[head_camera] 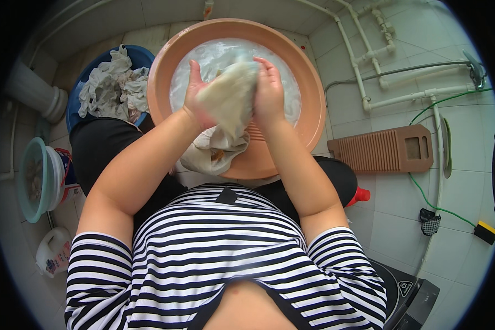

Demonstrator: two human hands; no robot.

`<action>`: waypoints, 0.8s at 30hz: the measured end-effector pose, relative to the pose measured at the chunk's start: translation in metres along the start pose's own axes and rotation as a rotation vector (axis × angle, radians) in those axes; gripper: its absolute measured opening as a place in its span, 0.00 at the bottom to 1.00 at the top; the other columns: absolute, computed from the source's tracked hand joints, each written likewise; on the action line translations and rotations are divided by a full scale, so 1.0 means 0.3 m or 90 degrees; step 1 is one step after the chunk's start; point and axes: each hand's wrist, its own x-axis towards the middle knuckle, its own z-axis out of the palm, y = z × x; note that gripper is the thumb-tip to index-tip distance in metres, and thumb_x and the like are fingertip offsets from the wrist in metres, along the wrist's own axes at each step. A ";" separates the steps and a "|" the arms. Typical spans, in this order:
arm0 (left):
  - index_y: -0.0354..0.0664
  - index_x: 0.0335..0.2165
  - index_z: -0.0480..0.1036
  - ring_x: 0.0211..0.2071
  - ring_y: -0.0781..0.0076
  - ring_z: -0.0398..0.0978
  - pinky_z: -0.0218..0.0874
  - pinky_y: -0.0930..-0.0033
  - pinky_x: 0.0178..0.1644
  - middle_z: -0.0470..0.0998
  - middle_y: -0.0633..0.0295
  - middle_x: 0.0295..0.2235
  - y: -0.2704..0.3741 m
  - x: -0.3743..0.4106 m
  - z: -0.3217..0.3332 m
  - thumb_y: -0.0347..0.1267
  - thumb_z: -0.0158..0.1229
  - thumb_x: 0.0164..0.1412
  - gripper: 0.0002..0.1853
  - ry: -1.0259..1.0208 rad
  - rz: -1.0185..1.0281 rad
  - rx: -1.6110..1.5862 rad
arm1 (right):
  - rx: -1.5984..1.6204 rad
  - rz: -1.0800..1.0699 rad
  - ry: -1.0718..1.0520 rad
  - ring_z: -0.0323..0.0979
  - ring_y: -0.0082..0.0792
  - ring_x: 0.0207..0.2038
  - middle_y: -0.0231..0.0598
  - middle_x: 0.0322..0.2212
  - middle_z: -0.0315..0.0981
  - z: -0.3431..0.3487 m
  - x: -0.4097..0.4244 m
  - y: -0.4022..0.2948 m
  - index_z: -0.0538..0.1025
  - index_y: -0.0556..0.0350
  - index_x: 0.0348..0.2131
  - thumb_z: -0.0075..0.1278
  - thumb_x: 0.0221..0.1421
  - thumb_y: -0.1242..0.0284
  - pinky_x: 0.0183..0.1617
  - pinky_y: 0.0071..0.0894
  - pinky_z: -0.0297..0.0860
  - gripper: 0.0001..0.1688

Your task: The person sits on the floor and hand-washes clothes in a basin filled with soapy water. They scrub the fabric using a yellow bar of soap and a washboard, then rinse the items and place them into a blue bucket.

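Observation:
A pale, wet cloth (231,95), blurred by motion, is held between my two hands above a large orange plastic basin (309,107). My left hand (199,99) bears on its left side, thumb raised and fingers hidden by the fabric. On the other side my right hand (269,93) grips it with bent fingers. Sudsy water (189,66) lies in the basin beneath them. Below the hands, white fabric (214,150) with a brown stain drapes over the near rim; whether it joins the held cloth, I cannot tell. Ridges like a washboard's (255,133) show beside it.
A blue tub (75,99) with crumpled white laundry (107,88) stands left of the basin. Lower left are a pale green basin (27,181) on a bucket (57,177) and a detergent jug (53,253). A brown washboard (371,150) leans at the right, near wall pipes (363,86).

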 end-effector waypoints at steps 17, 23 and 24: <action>0.39 0.43 0.65 0.45 0.63 0.66 0.54 0.61 0.52 0.68 0.52 0.44 -0.040 0.035 -0.074 0.53 0.43 0.56 0.30 -0.132 0.032 -0.099 | -0.414 -0.191 -0.108 0.58 0.55 0.49 0.57 0.45 0.59 0.027 -0.129 0.171 0.61 0.62 0.45 0.44 0.48 0.71 0.55 0.45 0.53 0.24; 0.36 0.48 0.59 0.50 0.63 0.61 0.52 0.63 0.54 0.60 0.51 0.50 -0.065 0.037 -0.172 0.42 0.36 0.61 0.24 0.099 0.288 0.141 | -0.686 -0.552 -0.242 0.56 0.54 0.51 0.52 0.47 0.60 0.026 -0.108 0.087 0.63 0.63 0.46 0.45 0.45 0.75 0.57 0.44 0.50 0.25; 0.36 0.46 0.61 0.46 0.62 0.64 0.56 0.62 0.51 0.64 0.52 0.47 -0.104 0.082 -0.349 0.40 0.37 0.61 0.21 0.053 0.408 0.105 | -0.818 -0.618 -0.223 0.56 0.50 0.52 0.49 0.49 0.58 0.031 -0.065 0.063 0.62 0.62 0.46 0.46 0.45 0.72 0.58 0.44 0.49 0.27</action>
